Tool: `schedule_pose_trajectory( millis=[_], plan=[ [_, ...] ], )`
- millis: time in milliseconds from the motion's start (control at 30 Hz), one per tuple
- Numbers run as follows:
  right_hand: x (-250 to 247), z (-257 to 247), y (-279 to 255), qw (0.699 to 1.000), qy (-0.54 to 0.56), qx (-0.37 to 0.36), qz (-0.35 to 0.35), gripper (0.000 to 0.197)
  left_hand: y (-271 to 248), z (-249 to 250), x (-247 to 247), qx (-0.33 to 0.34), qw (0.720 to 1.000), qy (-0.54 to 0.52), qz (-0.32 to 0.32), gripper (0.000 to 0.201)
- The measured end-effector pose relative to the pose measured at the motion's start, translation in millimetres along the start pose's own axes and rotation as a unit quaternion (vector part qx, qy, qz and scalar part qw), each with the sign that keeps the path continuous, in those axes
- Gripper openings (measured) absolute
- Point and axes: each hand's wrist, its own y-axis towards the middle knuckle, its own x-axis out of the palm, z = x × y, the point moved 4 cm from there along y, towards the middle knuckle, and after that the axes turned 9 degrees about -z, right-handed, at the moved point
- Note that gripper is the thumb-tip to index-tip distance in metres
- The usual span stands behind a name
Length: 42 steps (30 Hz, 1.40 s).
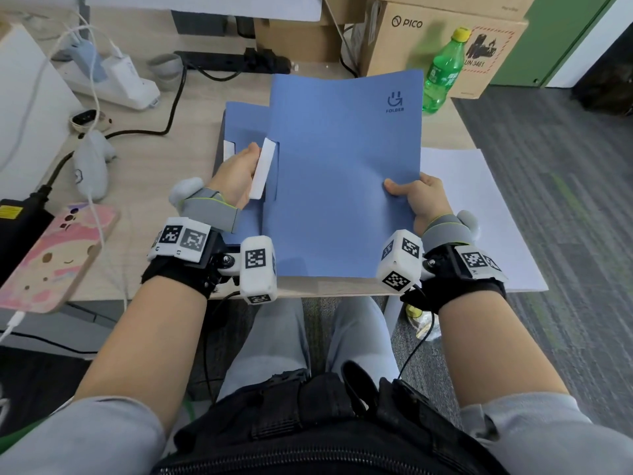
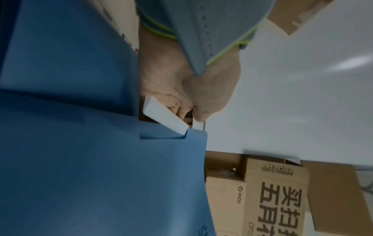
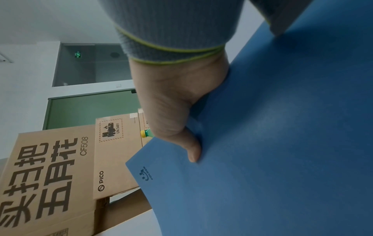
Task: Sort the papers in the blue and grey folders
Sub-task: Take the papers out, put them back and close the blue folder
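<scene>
A blue folder is held up over the desk between both hands, its front cover towards me. My left hand grips its spine side, where a white clip bar stands out of a slot; in the left wrist view the fingers curl round the white bar at the edge of the blue folder. My right hand pinches the cover's right edge, thumb on top; the right wrist view shows the thumb pressed on the blue folder. No grey folder is visible.
White paper sheets lie on the desk under and right of the folder. A green bottle and cardboard boxes stand behind. A phone, cables and a power strip lie at left.
</scene>
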Motion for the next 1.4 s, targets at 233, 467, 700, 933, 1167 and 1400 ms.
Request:
schedule_pose_trajectory(
  millis=[233,467,700,933,1167,1400],
  plan=[
    [3.9,-2.0,-3.8,1.0,0.002,-0.005,-0.008,0.018,-11.1,9.4,20.1,0.014,0.995,-0.08,-0.065,0.065],
    [9.6,4.4,-0.5,1.0,0.004,0.007,-0.006,0.018,-10.3,11.2,29.9,0.047,0.976,-0.165,-0.137,0.064],
    [15.3,-2.0,4.3,1.0,-0.029,0.004,-0.009,0.018,-3.3,3.8,10.9,0.05,0.996,-0.049,-0.058,0.027],
    [26.7,-10.9,14.9,0.996,-0.092,0.003,0.001,0.03,-9.9,5.8,-26.3,0.03,0.977,0.135,0.163,0.042],
    [37.5,-11.9,25.2,0.965,-0.256,-0.008,0.051,0.032,-18.8,-2.9,-44.1,-0.052,0.94,0.262,0.211,0.036],
    [44.5,-10.6,27.1,0.964,-0.26,-0.006,0.057,0.032,-4.4,-8.5,-53.5,-0.078,0.962,0.194,0.174,0.08]
  ],
)
